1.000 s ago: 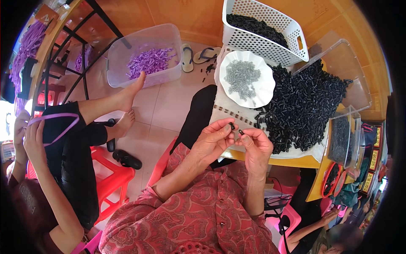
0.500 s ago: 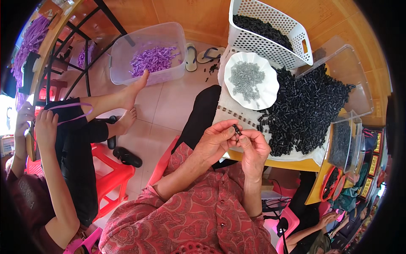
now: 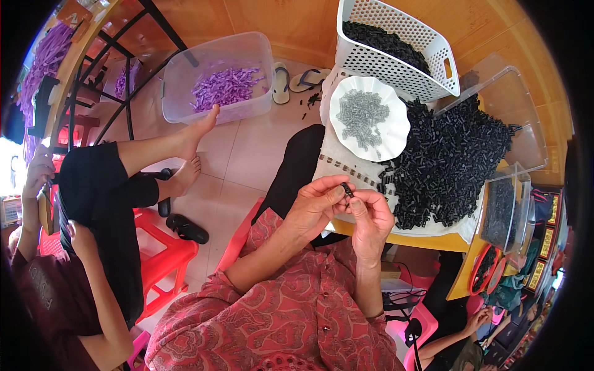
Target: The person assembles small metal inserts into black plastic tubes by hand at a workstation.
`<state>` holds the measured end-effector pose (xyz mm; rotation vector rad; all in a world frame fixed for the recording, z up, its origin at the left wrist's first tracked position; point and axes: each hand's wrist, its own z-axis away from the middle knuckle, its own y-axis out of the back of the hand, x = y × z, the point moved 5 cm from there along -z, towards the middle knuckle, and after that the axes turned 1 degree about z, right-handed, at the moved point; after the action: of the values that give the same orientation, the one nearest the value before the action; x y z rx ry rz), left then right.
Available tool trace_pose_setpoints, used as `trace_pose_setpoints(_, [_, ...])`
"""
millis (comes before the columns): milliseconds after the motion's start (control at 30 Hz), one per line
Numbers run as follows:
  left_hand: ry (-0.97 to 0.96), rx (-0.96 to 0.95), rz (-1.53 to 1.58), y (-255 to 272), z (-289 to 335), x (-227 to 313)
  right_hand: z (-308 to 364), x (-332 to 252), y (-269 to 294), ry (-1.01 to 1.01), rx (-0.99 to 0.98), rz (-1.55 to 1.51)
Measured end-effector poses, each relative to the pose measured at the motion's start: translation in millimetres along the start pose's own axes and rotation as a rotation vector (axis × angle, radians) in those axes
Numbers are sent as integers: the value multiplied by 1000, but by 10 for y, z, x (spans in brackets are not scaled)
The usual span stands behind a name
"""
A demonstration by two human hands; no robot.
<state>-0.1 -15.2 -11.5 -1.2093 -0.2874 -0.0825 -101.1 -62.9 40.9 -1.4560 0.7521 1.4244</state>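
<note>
Between the fingertips of both hands sits a small black tubular piece (image 3: 347, 189), held in front of my chest near the table's edge. My left hand (image 3: 322, 203) pinches one end of it; my right hand (image 3: 371, 213) pinches the other. Its finer details are too small to make out. Just beyond my hands, a large heap of similar small black pieces (image 3: 439, 164) covers the cloth on the table. A white scalloped plate (image 3: 338, 133) holds a pile of small clear pieces (image 3: 364, 114).
A white perforated basket (image 3: 396, 77) with more black pieces stands behind the plate. Clear plastic boxes (image 3: 507, 204) line the table's right side. On the floor, a translucent bin (image 3: 250, 110) holds purple strips. Left of me sits another person (image 3: 93, 247) beside a red stool (image 3: 167, 247).
My hands and the black piece stay almost in place. The person at left has lowered one hand toward their lap, and the purple strip they held is out of sight.
</note>
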Motion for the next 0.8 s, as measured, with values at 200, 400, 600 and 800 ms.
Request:
trace_pose_setpoints(200, [-42, -1, -45, -18, 12, 19, 22, -30, -52, 25, 46, 37])
trace_pose_setpoints(400, [-82, -27, -98, -13, 18, 41, 29, -44, -67, 66, 56, 133])
trace_pose_setpoints(600, [-42, -53, -101, 34, 4, 45, -41, -153, -16, 268, -25, 460])
trace_pose_setpoints(800, [-68, -164, -106, -88, -5, 88, -131, -307, -102, 367, -155, 499])
